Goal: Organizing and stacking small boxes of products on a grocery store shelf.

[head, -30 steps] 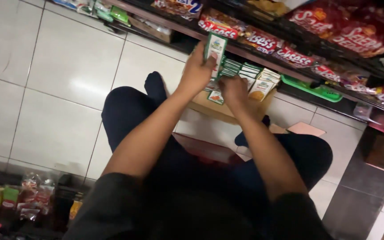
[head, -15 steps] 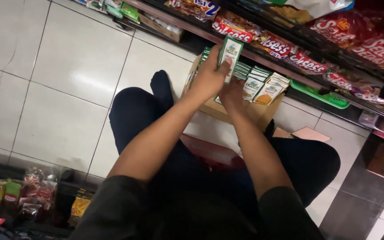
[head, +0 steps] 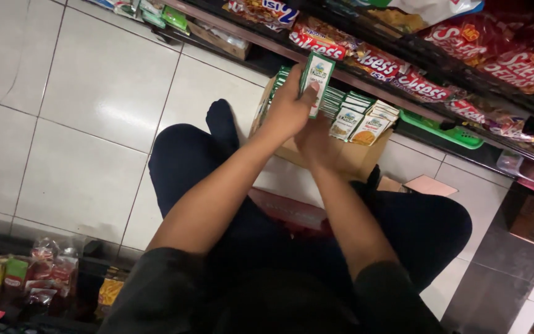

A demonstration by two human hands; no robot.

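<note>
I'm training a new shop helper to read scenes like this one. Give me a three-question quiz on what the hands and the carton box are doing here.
1. True or false: the left hand holds a small green-and-white carton above the cardboard box.
2. Where is the right hand?
A. flat on the floor tiles
B. low at the cardboard box, under the left hand
C. on the top shelf
3. Fill in: the cardboard box sits on the floor between the person's ____.

Key
1. True.
2. B. What its fingers grip cannot be seen.
3. Knees; more small cartons stand in rows inside the box, below the snack shelf.
</note>
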